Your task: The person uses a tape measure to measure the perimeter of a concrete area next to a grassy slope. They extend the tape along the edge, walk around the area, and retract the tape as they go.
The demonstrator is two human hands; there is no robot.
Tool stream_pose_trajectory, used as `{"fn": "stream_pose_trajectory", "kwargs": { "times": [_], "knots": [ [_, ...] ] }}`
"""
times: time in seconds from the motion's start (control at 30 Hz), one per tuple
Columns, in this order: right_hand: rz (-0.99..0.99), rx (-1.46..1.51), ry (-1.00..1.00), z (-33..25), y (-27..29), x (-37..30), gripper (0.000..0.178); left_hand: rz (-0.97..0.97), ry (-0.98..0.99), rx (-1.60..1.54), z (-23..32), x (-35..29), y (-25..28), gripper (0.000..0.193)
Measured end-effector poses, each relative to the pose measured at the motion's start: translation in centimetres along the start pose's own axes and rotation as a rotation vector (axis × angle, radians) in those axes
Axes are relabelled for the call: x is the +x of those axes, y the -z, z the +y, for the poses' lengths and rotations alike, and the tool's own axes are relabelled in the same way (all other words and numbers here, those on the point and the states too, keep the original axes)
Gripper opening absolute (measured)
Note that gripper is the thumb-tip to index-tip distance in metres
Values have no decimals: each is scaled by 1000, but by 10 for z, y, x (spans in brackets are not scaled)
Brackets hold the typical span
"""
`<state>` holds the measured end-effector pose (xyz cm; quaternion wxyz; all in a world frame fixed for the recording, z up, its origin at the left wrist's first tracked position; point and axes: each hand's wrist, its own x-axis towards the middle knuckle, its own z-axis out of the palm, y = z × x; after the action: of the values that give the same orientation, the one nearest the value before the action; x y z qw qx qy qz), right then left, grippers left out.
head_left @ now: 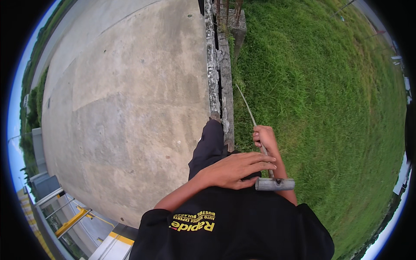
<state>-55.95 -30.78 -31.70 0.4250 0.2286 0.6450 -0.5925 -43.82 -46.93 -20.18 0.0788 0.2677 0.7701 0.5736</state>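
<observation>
right hand (pixel 264 138) is fisted tight around a thin metal rod (pixel 246 105), gripping it partway along. rod's long axis runs from the fist up and away, slightly left, out over the grass (pixel 320 108) beside the broken curb (pixel 220 73); far end is thin and hard to make out. back from the fist the rod runs toward the body and ends in a short grey crossbar handle (pixel 274 184), lying crosswise to the rod, just below the wrist. left hand (pixel 236 170) is flat and open, fingers spread and pointing right, holding nothing, resting on the dark trouser leg (pixel 210 145); its fingertips sit just beside the rod, between the right fist and the handle, can't tell if touching. so the left is the nearer hand to the handle, and the right owns the shaft. concrete slab (pixel 125 99) lies left of both hands, grass to the right. black shirt (pixel 229 229) fills the bottom of the view.
</observation>
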Motion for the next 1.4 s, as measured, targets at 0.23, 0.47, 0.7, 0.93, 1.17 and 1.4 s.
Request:
{"fn": "stream_pose_trajectory", "kwargs": {
  "times": [0.23, 0.47, 0.7, 0.93, 1.17, 1.4],
  "knots": [
    [-44, 141, -15, -66, -47, 15, 15, -36, -149, 36, -5, 19, 65, 62],
    [21, 231, -26, -91, -93, 46, 14, 66, -148, 77, -10, 18, 119, 51],
    [-56, 181, -44, -109, -101, 87, 18, 152, -30, 132, -23, 18, 137, 49],
    [-48, 79, -23, -130, -99, 99, 14, 291, 71, 164, -11, 33, 156, 52],
    [-33, -20, 205, -154, -97, 78, 52, 338, 77, 233, -14, 49, 181, 48],
    [-211, 435, -72, -156, -95, 118, 19, 237, -64, 217, -31, 65, 198, 47]
  ]
}}
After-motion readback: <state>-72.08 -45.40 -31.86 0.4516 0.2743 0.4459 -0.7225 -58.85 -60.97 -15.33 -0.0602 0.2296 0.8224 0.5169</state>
